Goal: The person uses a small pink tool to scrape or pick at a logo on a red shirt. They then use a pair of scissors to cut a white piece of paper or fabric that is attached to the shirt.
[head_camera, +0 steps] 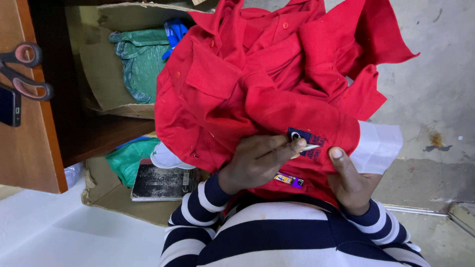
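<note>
At centre frame, held over the lap: red shirt [257,84], bunched and crumpled, collar and buttons toward 12 o'clock, a loose flap trailing to 2 o'clock. Dark blue embroidered patch [303,140] on the fabric at about 5 o'clock of the bundle.

Left hand [260,159]: fingers drawn together, pinching a small pale sliver-like tool [309,147] whose tip touches the patch's edge; what kind of tool it is cannot be told.

Right hand [350,180]: closed on the shirt at 4 o'clock of the patch, thumb on top, pulling the cloth flat. White backing sheet [378,146] juts out just beside it at 3 o'clock.

Step in hand, by judgement: working at the patch's stitching or edge. The next move would call for taut fabric and a shallow, steady tip, lest the cloth be snagged.

Surroundings: scissors [24,69] with pink handles at 9 o'clock on a wooden door [29,148]; cardboard box [99,64] with green bag [141,62] at 11 o'clock; dusty dark book [161,182] at 7 o'clock; small orange-and-purple lighter-like object [289,180] below the left hand.
</note>
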